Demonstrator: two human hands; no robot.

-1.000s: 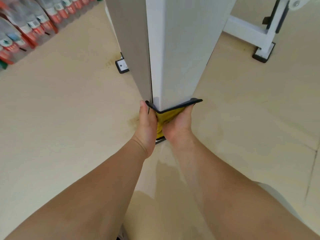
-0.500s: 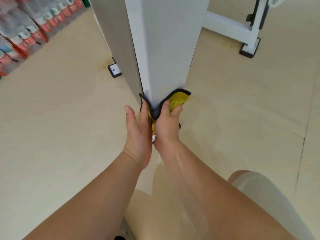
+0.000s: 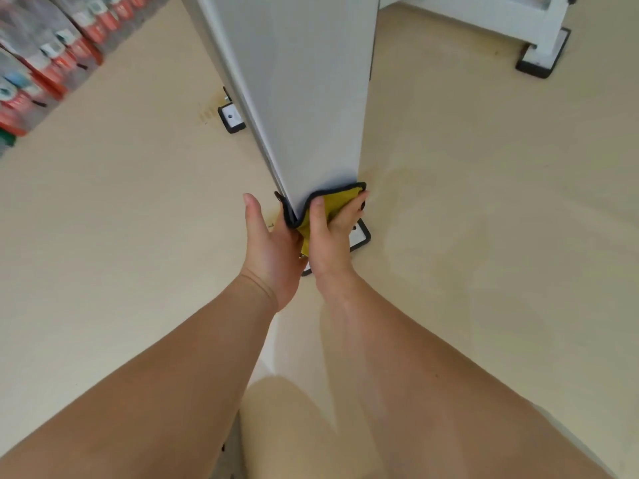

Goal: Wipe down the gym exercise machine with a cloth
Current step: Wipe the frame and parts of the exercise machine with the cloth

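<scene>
The gym machine's white column [image 3: 311, 98] rises from the beige floor in the middle of the view. A yellow cloth with a dark edge [image 3: 340, 198] is wrapped round the column's near corner, low down by the base. My left hand [image 3: 269, 243] lies flat against the cloth on the column's left face, thumb up and fingers hidden. My right hand [image 3: 328, 236] grips the cloth on the right face, thumb on its dark edge and fingers spread over the yellow. A fold of cloth hangs between the two hands.
Black-rimmed foot plates [image 3: 231, 117] [image 3: 361, 235] sit on the floor at the column's base. Another white machine frame [image 3: 539, 36] with a dark foot stands at the top right. Packs of bottled water [image 3: 41, 57] line the top left. My leg shows at the bottom.
The cloth, earlier spread wide round the corner, is now bunched under my right hand. Both hands have slid down the column toward the foot plate.
</scene>
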